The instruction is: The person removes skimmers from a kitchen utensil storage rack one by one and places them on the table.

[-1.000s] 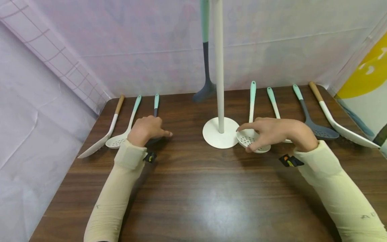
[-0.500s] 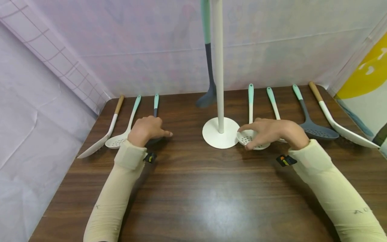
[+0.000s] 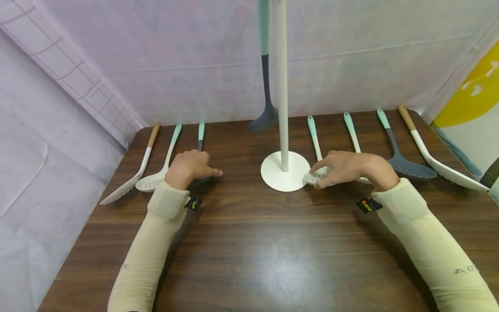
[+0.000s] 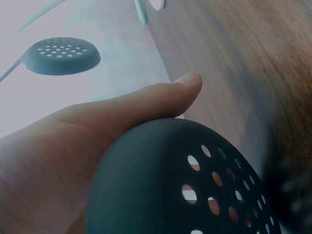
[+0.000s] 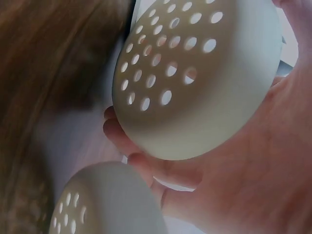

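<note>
In the head view my left hand (image 3: 189,167) bends over the bowl end of a dark skimmer (image 3: 201,132) with a mint handle. Its perforated bowl fills the left wrist view, with the thumb along the rim and skin tones showing through the holes; most fingers are hidden. My right hand (image 3: 348,167) grips the bowl of a white skimmer (image 5: 195,87), which lies right at the round base (image 3: 286,184) of a white stand. Its mint-tipped handle points back and left. Close beside that bowl is a second white skimmer (image 5: 107,200), partly behind the hand in the head view.
From the upright pole (image 3: 282,99) side hangs a dark skimmer (image 3: 267,115). At left lie a white skimmer (image 3: 152,182) and a wood-handled turner (image 3: 128,186). A dark skimmer (image 3: 409,167) and another wood-handled turner (image 3: 448,169) lie at right. White sheeting backs the table (image 3: 249,242).
My right hand has shifted slightly left and back; the white skimmer's handle has swung left and its bowl has moved back. The hanging skimmer sways a little. My left hand stays put.
</note>
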Tool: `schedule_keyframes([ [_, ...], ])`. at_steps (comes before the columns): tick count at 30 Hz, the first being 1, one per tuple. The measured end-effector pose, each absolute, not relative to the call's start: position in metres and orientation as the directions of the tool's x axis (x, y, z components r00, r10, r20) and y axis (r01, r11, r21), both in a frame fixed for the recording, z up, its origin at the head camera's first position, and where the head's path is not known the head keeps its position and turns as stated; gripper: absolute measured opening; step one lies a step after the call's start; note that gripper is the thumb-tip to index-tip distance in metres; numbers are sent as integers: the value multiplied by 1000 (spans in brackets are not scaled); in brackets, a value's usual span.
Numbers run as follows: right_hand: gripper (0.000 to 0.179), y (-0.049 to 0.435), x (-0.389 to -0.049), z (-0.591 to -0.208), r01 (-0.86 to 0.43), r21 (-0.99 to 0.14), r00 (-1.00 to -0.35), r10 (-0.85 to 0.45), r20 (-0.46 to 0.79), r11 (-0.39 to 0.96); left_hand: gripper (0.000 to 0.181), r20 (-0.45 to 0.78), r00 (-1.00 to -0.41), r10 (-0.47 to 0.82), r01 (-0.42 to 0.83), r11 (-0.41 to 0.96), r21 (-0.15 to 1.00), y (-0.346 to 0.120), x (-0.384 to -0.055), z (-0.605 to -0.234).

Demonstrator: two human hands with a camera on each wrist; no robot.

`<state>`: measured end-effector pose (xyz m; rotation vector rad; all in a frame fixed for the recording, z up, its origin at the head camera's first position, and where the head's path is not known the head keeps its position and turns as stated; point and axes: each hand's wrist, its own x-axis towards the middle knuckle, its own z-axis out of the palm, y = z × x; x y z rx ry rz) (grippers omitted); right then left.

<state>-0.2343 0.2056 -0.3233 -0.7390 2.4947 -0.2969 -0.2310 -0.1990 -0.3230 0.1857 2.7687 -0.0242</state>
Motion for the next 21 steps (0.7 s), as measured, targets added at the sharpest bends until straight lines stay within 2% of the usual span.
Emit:
schedule_keyframes([
  [10,61,216,-239,-321,-435,-304,-755,-528,-389,847,61,-359,-925,127,132,991,12,-198,-231,-324],
  [15,68,217,-239,-318,-420,-299,-770,-510,-382,857,63,-353,-927,126,131,991,11,-198,-232,-324],
  [21,84,215,-236,-314,-408,-282,-781,-492,-385,868,63,-356,-927,114,122,993,0,-198,-230,-323],
])
